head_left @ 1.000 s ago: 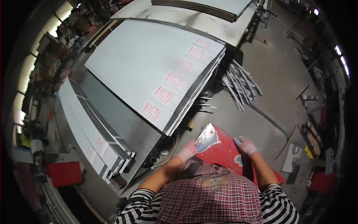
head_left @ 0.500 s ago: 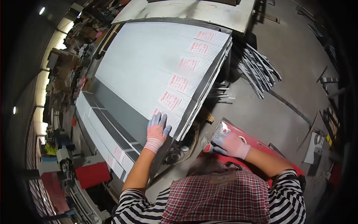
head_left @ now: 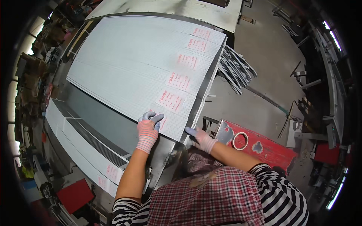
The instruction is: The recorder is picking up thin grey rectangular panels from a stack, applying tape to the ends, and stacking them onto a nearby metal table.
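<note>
Left forearm points to 1 o'clock; its gloved left hand (head_left: pixel 148 127) bends over the near edge of the white sheets (head_left: pixel 132 64), which lie toward 11 o'clock from the picture's centre. Its fingers are loosely curled; whether they grip, I cannot tell. Right forearm points to 10 o'clock, the right hand (head_left: pixel 203 139) at the sheets' near corner, its grasp unclear. At its 3 o'clock, a ring-shaped roll (head_left: pixel 235 141) rests on a red table (head_left: pixel 271 148).

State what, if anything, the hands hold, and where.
A hold cannot be told: the left hand and right hand are at edges of the white panel stack, either side of its nearest corner.
</note>
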Motion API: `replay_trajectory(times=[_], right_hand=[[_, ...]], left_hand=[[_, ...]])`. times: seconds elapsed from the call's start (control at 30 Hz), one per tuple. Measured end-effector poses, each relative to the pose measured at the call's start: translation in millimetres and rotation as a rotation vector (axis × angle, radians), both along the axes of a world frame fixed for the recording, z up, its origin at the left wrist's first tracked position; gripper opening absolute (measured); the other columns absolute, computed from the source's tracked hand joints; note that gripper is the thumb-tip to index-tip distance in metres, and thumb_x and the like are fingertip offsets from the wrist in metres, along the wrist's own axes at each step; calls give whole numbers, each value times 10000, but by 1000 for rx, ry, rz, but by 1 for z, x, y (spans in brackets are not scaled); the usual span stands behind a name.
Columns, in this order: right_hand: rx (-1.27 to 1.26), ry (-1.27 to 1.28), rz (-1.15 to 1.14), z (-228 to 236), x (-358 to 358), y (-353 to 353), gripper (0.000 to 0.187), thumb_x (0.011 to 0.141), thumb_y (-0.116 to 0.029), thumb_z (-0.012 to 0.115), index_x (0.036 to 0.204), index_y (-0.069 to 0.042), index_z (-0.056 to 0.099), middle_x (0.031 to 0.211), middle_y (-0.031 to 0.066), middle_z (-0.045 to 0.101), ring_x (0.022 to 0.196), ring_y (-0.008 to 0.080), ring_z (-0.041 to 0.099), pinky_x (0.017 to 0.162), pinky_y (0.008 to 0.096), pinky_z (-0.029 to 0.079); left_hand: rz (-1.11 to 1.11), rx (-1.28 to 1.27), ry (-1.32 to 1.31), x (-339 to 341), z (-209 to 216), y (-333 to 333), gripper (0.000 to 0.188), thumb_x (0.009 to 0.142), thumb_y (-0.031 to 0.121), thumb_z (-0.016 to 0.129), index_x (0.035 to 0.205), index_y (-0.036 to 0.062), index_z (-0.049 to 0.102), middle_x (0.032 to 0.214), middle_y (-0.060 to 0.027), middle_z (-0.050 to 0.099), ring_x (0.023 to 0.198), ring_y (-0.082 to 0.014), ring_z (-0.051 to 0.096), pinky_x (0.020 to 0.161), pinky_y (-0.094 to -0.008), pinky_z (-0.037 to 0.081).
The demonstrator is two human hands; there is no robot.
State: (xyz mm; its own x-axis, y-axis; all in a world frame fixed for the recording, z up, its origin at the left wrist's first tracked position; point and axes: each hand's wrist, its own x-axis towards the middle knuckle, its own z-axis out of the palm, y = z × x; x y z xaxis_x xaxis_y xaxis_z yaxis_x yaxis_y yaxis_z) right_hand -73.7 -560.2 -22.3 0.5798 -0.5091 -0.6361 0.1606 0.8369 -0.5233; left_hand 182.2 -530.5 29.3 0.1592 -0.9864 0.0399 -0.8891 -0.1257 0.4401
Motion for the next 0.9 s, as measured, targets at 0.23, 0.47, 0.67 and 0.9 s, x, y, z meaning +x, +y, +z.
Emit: replay_trajectory(times=[0.23,0.47,0.67,0.9], right_hand=[[137,216,-5,47,-94,17,457,937,-168,656,1354,-55,509,1194,90,651,1077,213,655,888,398,568],[-1272,968,907,108,-224,23,635,793,-174,754,1373,-87,510,1367,158,533,1261,361,518,1071,458,433],[-1898,719,1031,51,-289,-33,242,831,-195,673,1053,-104,694,1295,112,569,1210,370,515,1012,456,439],[-900,188,372,137,-273,-19,391,919,-201,625,1285,-66,598,1331,154,566,1246,315,536,1084,399,394]], left_hand=[[-309,101,32,-77,15,25,358,832,151,663,1172,252,710,1230,-106,608,1155,-319,567,980,-447,467],[-257,35,26,-143,6,49,255,817,154,639,1071,124,644,1252,-134,610,1095,-361,582,904,-475,487],[-295,58,-77,-161,41,47,233,798,161,674,1019,99,633,1220,-167,608,1117,-392,549,955,-509,444],[-130,-31,728,-289,107,40,501,858,270,739,1280,34,605,1145,-186,639,1035,-339,630,938,-407,489]])
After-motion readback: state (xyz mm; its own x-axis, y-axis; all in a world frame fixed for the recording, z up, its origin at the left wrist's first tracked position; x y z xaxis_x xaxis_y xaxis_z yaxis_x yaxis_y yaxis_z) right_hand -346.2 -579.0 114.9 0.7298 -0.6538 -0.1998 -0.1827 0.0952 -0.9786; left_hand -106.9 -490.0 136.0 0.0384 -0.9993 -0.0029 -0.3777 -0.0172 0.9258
